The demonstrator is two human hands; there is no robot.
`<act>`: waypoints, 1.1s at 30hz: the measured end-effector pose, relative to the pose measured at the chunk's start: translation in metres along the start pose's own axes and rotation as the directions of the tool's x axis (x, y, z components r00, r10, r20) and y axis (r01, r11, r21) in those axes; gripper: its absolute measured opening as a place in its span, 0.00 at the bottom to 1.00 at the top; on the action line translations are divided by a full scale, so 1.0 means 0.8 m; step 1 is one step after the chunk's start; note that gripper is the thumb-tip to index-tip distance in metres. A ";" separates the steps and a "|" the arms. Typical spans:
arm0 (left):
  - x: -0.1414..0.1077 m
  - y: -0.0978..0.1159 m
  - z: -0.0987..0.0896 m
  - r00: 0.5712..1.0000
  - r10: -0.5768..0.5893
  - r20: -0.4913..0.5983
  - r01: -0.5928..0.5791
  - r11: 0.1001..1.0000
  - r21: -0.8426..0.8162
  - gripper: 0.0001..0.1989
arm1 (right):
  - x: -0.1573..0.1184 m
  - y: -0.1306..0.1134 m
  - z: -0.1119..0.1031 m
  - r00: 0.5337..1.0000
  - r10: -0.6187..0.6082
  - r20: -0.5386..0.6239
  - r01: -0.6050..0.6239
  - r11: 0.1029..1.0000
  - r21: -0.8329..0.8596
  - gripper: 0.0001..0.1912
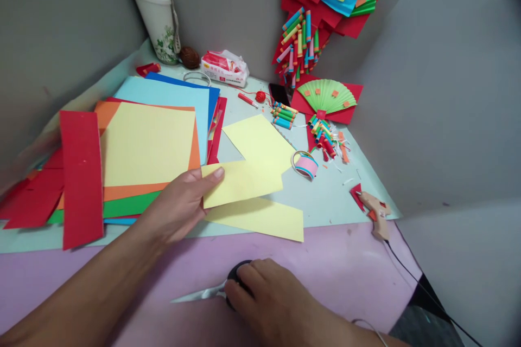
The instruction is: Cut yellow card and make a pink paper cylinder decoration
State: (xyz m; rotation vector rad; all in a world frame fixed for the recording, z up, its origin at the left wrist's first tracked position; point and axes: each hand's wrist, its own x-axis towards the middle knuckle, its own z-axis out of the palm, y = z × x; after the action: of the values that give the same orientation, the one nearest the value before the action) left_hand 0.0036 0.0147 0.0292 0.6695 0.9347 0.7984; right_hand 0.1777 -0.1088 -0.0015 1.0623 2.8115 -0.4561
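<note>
Between thumb and fingers, my left hand (183, 200) grips a strip of pale yellow paper (244, 181), held above the table. Below it lies a second yellow strip (268, 219), and behind it a larger yellow sheet (260, 141). My right hand (272, 298) is closed round the black handles of a pair of scissors (199, 294) near the front of the table. The blades point left and look closed. The scissors are apart from the paper.
Coloured paper sheets (150, 146) are stacked on the left beside red strips (81, 179). Tape (306, 166), rolled paper tubes (284, 115) and a green fan decoration (325, 96) lie at the back right. A corded glue gun (378, 214) rests at right. A white cup (157, 21) stands at the back.
</note>
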 end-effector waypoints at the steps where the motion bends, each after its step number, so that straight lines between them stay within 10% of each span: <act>1: 0.000 0.001 0.000 1.000 0.006 -0.001 -0.006 1.000 -0.004 0.17 | 0.001 0.000 0.000 1.000 -0.001 0.009 0.001 1.000 0.000 0.05; 9: -0.003 0.012 -0.004 0.996 0.062 -0.064 -0.068 0.994 -0.090 0.15 | -0.013 0.011 -0.002 0.968 0.214 -0.130 -0.150 0.911 0.385 0.14; 14: -0.004 0.012 -0.008 0.987 0.129 -0.099 -0.138 0.987 -0.087 0.16 | -0.019 0.022 -0.004 0.803 0.530 -0.271 -0.032 0.494 0.869 0.27; 18: -0.003 0.010 -0.010 0.987 0.135 -0.085 -0.144 0.983 -0.115 0.14 | -0.017 0.028 -0.001 0.781 0.593 -0.195 0.042 0.262 0.964 0.28; 33: -0.003 0.010 -0.005 0.984 0.138 -0.115 -0.156 0.972 -0.175 0.10 | 0.001 0.028 -0.005 0.706 0.708 -0.023 -0.063 0.095 0.994 0.24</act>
State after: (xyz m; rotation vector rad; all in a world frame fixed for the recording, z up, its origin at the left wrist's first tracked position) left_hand -0.0029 0.0180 0.0350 0.5449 0.8981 1.0458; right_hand 0.1920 -0.0913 -0.0033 2.4141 1.9624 -2.3875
